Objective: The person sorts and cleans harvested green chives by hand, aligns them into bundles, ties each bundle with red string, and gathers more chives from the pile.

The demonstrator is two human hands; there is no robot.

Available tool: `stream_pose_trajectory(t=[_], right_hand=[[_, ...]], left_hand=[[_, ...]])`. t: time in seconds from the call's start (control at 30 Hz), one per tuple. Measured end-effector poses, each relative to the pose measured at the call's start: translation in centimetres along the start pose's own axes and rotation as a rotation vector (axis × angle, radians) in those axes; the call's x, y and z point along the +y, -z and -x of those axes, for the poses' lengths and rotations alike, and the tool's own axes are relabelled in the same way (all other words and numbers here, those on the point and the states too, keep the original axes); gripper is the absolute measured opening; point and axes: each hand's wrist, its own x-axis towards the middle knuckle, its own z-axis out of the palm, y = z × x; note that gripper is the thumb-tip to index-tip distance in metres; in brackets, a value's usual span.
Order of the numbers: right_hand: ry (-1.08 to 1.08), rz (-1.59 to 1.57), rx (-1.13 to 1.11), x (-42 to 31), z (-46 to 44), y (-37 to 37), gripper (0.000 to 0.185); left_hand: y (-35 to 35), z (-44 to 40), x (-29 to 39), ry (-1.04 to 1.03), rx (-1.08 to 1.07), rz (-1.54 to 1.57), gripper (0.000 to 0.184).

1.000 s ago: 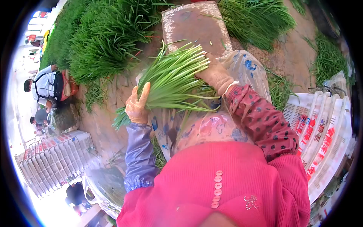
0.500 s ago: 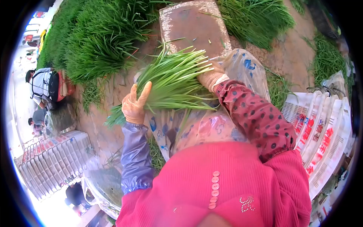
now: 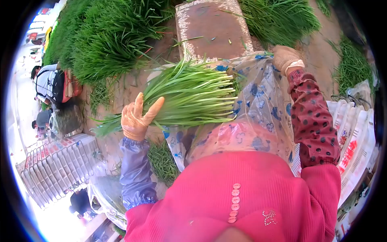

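A bundle of long green stalks (image 3: 193,94) lies across my lap, its pale cut ends toward the right and its leafy tips to the left. My left hand (image 3: 139,117), in an orange glove, is around the leafy part, thumb and a finger raised above it. Off to the right, my right hand (image 3: 285,58), also gloved, is closed at the upper edge of the clear plastic apron (image 3: 262,97) with blue prints. The apron is stretched up between that hand and my lap, and some stalks lie against it.
A brown board (image 3: 213,30) lies ahead. Heaps of green stalks stand at the upper left (image 3: 113,36) and upper right (image 3: 282,20). White crates are at the right (image 3: 358,141) and lower left (image 3: 60,161). A person (image 3: 48,82) with a backpack sits at the left.
My right hand has left the cut ends and moved right and up, taking hold of the apron's edge. My left hand has shifted slightly left and down, the bundle lying flatter.
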Motion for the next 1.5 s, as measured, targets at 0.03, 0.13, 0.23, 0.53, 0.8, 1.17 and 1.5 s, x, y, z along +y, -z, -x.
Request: stream_pose_trajectory(t=[0.03, 0.13, 0.23, 0.53, 0.8, 1.17, 1.5], right_hand=[[0.102, -0.015, 0.022, -1.7, 1.7, 1.7, 0.034], [0.551, -0.249, -0.080, -7.4, 2.7, 3.0, 0.045], [0.620, -0.511, -0.087, -13.6, 3.7, 2.6, 0.046], [0.439, -0.853, 0.142, -17.6, 3.0, -2.7, 0.021], [0.246, -0.003, -0.116, -7.8, -1.3, -5.8, 0.035], [1.379, -0.857, -0.293, -23.3, 7.1, 9.8, 0.053], [0.724, -1.014, -0.908, -15.7, 1.5, 2.9, 0.060]], left_hand=[[0.1, -0.3, 0.0, -0.023, 0.029, -0.008, 0.074], [0.7, -1.5, -0.1, -0.066, 0.055, -0.004, 0.068], [1.1, -2.1, 0.0, -0.096, 0.053, -0.007, 0.069], [2.7, -0.8, 0.3, -0.106, -0.042, -0.029, 0.082], [4.0, 0.0, -0.3, -0.084, -0.010, -0.017, 0.076], [7.4, -4.4, -0.8, -0.261, -0.029, -0.086, 0.071], [5.1, -0.2, -3.8, 0.193, -0.077, 0.341, 0.051]])
